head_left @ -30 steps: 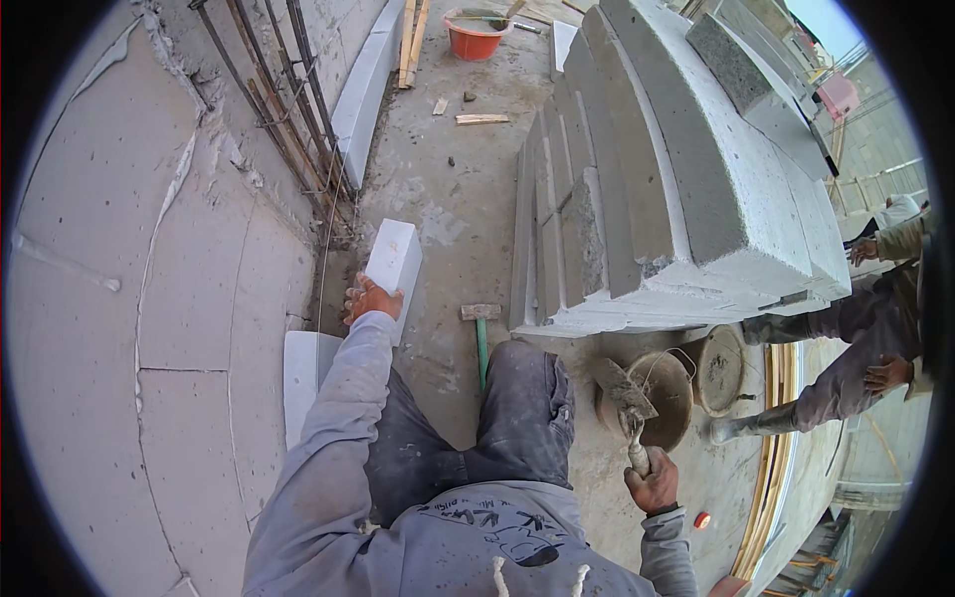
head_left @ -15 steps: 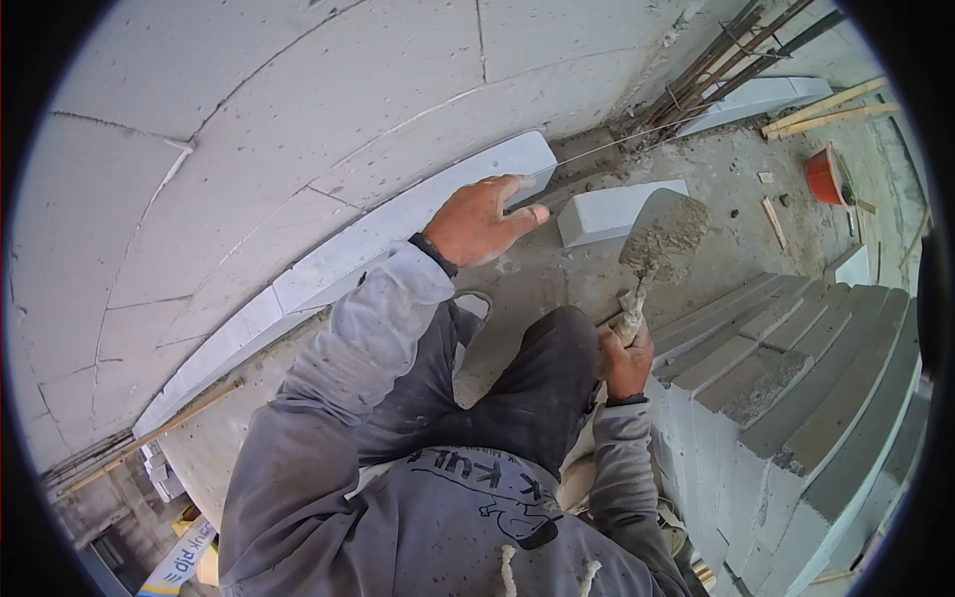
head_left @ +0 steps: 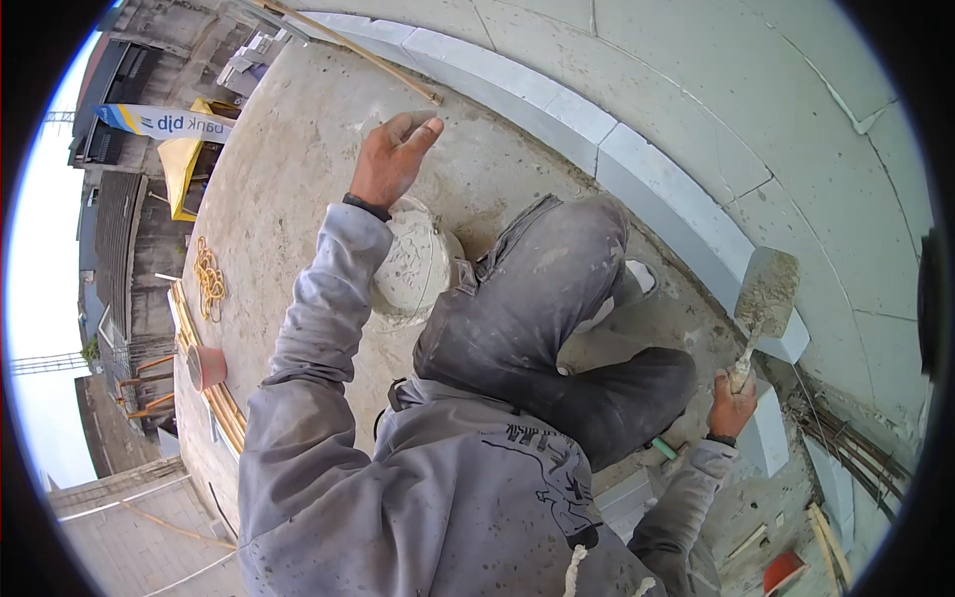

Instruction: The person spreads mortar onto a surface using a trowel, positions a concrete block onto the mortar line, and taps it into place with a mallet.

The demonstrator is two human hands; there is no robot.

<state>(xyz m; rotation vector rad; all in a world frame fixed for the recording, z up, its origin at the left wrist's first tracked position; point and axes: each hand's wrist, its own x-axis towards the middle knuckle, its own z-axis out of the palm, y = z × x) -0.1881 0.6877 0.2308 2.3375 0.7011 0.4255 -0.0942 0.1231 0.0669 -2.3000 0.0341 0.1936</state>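
Note:
My right hand (head_left: 733, 406) grips the wrapped handle of a trowel (head_left: 768, 289). Its mortar-smeared blade overlaps the near end of a row of pale blocks (head_left: 652, 184) along the foot of the wall. My left hand (head_left: 386, 169) is raised at the left, thumb apart from the bent fingers and nothing visible in it. Just below that hand, partly hidden by my sleeve and knee, stands a round bucket (head_left: 410, 264) of whitish-grey mix. A separate pale block (head_left: 767, 438) lies beside my right hand. A thin string runs off the row's end.
Rusty rebar (head_left: 846, 443) juts at the right. A wooden strip (head_left: 348, 50) lies by the wall. Toward the floor's left edge are a coiled yellow cord (head_left: 209, 281), a pink bucket (head_left: 208, 368) and long poles (head_left: 221, 408). A red bucket (head_left: 782, 572) stands lower right.
My view and body have swung left, bringing the bucket of mix and floor edge into view. My left hand has moved from the block row's end to above the bucket; the right still holds the trowel.

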